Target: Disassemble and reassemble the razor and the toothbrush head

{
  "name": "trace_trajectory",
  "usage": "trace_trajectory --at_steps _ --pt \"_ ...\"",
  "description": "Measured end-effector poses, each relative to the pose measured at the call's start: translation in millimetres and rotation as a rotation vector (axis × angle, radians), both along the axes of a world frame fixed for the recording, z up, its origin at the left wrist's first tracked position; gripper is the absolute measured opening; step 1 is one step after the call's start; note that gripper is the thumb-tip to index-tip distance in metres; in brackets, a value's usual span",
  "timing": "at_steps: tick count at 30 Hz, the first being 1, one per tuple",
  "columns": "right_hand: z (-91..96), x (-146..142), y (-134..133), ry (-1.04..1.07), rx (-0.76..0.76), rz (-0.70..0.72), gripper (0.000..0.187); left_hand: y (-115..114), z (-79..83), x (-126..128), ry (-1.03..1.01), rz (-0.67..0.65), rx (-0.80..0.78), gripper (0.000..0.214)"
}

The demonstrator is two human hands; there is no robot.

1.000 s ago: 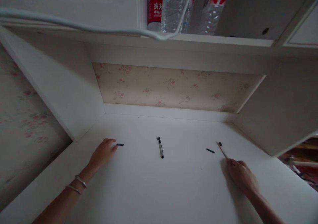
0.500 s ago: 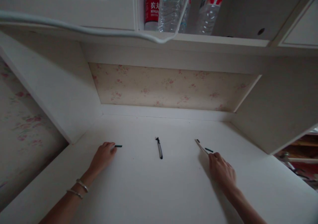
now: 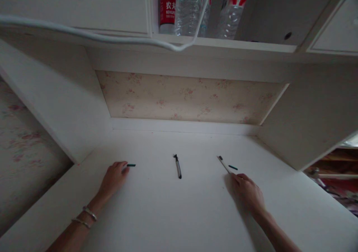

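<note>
At the left of the white desktop, my left hand (image 3: 114, 177) is closed, its fingertips round a slim pen-like stick with a dark green end (image 3: 131, 165) poking out to the right. My right hand (image 3: 247, 192) pinches a white toothbrush (image 3: 225, 166), whose dark-bristled head points away to the upper left. Just right of the toothbrush lies a short dark green piece (image 3: 233, 167); whether it continues under the hand I cannot tell. Between the hands rests a slim black and whitish thing (image 3: 178, 167), its kind too small to make out.
White panels flank the desk, and flowered wallpaper (image 3: 184, 97) covers the back. Overhead, a shelf (image 3: 246, 45) holds several plastic bottles (image 3: 187, 13). A white cable (image 3: 112, 38) hangs across the shelf front. At far right stand cluttered shelves (image 3: 332, 170).
The whole view has shifted slightly left. The toothbrush head has turned a little, its dark bristles showing more. My left hand keeps its hold on the green-ended stick.
</note>
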State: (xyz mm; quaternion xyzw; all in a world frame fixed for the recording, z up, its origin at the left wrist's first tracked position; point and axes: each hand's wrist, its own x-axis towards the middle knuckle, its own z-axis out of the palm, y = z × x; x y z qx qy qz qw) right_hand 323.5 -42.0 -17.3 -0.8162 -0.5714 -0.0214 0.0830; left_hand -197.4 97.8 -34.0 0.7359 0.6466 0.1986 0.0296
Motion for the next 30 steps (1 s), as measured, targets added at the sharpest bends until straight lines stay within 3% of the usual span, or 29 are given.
trace_trajectory --at_steps 10,30 --pt "3.9 43 8 0.109 0.018 -0.332 0.044 2 -1.4 -7 -0.091 0.016 -0.039 0.038" --pt "-5.4 67 6 0.112 0.065 -0.301 0.052 1 3.6 -5 -0.146 0.009 -0.059 0.041"
